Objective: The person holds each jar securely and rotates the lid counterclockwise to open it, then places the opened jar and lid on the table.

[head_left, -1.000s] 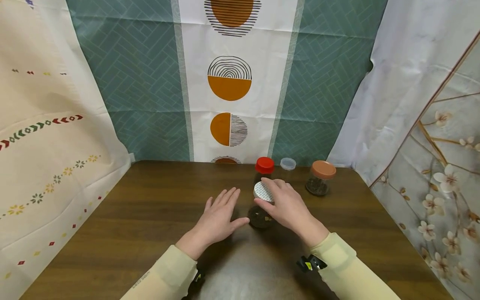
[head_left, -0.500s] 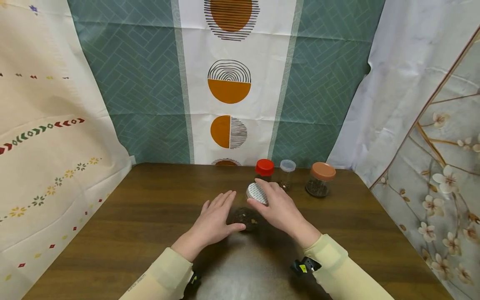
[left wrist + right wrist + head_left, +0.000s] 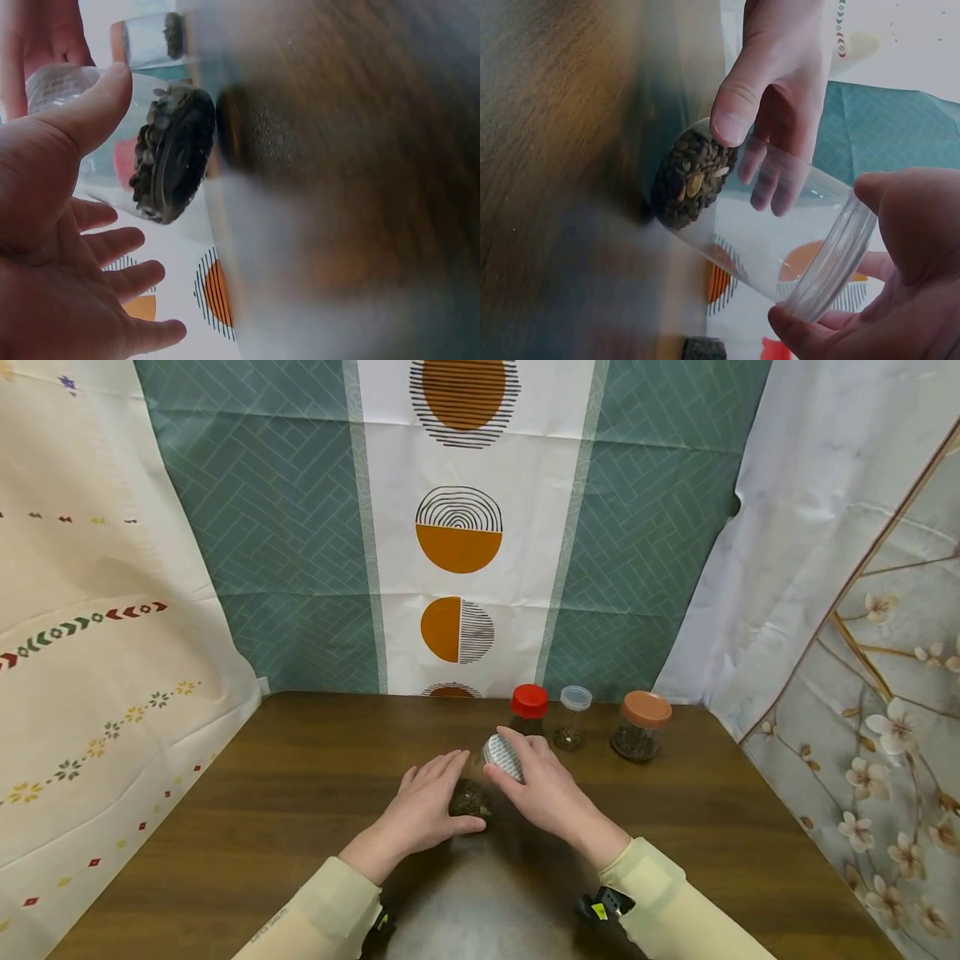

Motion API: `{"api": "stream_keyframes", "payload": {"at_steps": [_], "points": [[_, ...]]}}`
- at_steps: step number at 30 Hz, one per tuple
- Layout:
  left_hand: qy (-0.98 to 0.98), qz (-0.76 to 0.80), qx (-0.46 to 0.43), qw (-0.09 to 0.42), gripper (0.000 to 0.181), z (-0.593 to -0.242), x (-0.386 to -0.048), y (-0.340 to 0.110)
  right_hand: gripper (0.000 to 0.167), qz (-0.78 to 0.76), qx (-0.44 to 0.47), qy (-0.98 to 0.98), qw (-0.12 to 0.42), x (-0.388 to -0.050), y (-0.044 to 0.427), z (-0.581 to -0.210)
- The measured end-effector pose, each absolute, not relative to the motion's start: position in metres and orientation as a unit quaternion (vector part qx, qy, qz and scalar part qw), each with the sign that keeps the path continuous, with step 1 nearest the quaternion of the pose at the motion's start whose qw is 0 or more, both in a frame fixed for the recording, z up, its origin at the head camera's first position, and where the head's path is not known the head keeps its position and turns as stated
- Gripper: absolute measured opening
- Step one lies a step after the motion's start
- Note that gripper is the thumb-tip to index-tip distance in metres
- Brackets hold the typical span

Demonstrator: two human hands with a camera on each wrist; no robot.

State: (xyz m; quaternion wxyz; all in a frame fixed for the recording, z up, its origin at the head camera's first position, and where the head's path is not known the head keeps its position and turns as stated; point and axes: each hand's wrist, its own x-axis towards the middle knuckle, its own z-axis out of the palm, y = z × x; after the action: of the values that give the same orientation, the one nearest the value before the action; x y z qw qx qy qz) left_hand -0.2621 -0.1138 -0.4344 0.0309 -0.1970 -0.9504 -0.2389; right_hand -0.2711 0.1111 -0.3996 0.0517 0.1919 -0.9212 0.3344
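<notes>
Both forearms reach forward in pale yellow sleeves (image 3: 686,902), bringing the hands close together low over a brown wooden table (image 3: 300,810). The right hand (image 3: 551,785) comes in palm-down from its own side, and its thumb and fingers curl around the top end of a clear jar (image 3: 471,797), gripping it at the lid (image 3: 504,757). The left hand (image 3: 412,806) faces it with a wide gap between thumb and fingers; the fingers stretch out fairly straight along the far side of the jar, while the thumb lies along the near side by the base. How firmly this hand bears on the wall, if at all, cannot be told. The jar sits between the two hands, tilted, its lid leaning toward the right hand and its base toward the left, low over the table; whether the lower edge touches the wood is unclear. Its wall is smooth and transparent, so the left fingers show through it. A shallow layer of dark grains (image 3: 694,180) covers the bottom, with a few yellowish and whitish pieces among them, and the lid has a white, finely patterned top and a ribbed clear rim.
</notes>
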Motion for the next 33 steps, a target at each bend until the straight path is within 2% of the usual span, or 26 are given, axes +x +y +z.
{"api": "stream_keyframes", "payload": {"at_steps": [9,23,33], "points": [[-0.949,-0.240,-0.203,0.040,0.103,-0.432,-0.270,-0.113,0.071,0.334,0.182,-0.925,0.014,-0.273,0.108,-0.402],[-0.938,-0.268,-0.213,0.059,0.096,-0.439,-0.278,-0.105,0.071,0.276,0.175,-0.945,0.006,-0.280,0.106,-0.398],[-0.938,-0.266,-0.220,0.044,0.096,-0.437,-0.280,-0.112,0.069,0.240,0.193,-0.951,-0.010,-0.283,0.103,-0.397]]}}
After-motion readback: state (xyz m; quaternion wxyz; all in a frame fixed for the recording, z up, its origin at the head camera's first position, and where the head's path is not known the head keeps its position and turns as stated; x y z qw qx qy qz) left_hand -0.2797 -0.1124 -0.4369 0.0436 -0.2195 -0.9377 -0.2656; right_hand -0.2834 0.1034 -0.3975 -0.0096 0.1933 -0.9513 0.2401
